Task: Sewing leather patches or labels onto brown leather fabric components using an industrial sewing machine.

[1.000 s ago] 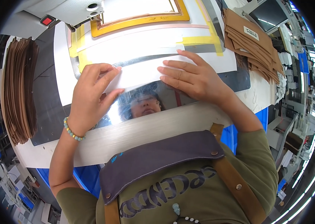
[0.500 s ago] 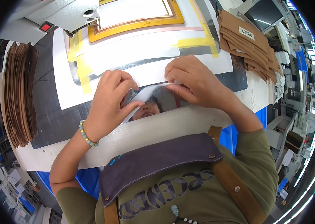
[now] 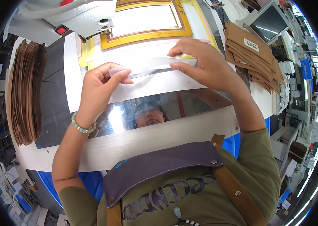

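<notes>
My left hand (image 3: 104, 84) pinches the left end of a thin white translucent strip (image 3: 157, 63) between thumb and fingers. My right hand (image 3: 200, 66) grips its right end with thumb and curled fingertips. The strip is held roughly level above the white sheet (image 3: 146, 86). Just beyond it are yellow tape strips and a yellow frame (image 3: 155, 35) with a white inner panel. Nearer to me lies a mirror-like metal strip (image 3: 183, 103) with a person's reflection in it, along the pale front edge of the work surface.
A tall row of brown pieces (image 3: 25, 92) stands at the left, beside a dark plate (image 3: 53, 120). A white machine head (image 3: 72, 15) overhangs the upper left. Fanned brown pieces (image 3: 253, 56) and a screen (image 3: 268, 24) are at the right; blue bins (image 3: 46, 180) show below the table.
Both hands have lifted the white strip from near the metal strip and moved it away from me, over the sheet toward the yellow frame, uncovering the metal surface.
</notes>
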The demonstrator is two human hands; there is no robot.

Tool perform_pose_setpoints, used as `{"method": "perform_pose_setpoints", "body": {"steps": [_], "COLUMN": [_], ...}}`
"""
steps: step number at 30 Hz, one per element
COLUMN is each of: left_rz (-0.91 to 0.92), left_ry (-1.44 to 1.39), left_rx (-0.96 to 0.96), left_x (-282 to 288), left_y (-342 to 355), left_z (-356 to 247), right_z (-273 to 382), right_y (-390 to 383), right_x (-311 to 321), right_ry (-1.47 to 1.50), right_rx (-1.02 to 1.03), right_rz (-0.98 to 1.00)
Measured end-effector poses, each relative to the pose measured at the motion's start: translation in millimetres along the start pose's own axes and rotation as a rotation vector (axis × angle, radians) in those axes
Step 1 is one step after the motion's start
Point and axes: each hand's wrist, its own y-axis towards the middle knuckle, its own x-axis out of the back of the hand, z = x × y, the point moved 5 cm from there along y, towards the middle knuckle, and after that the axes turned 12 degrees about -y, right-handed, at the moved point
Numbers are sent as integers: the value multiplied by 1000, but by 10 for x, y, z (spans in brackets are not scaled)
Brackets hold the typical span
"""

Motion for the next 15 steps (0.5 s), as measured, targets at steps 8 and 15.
{"method": "perform_pose_setpoints", "body": {"steps": [8, 15], "left_rz": [11, -68], "left_ry": [121, 691], "left_rx": [-66, -484], "left_x": [-185, 211], "left_y": [114, 115], "left_z": [-9, -323], "right_z": [231, -57], "right_y": [482, 867], "right_x": [-201, 80], "right_ry": [89, 213], "right_rx": [302, 97], "right_rz": [-186, -60]}}
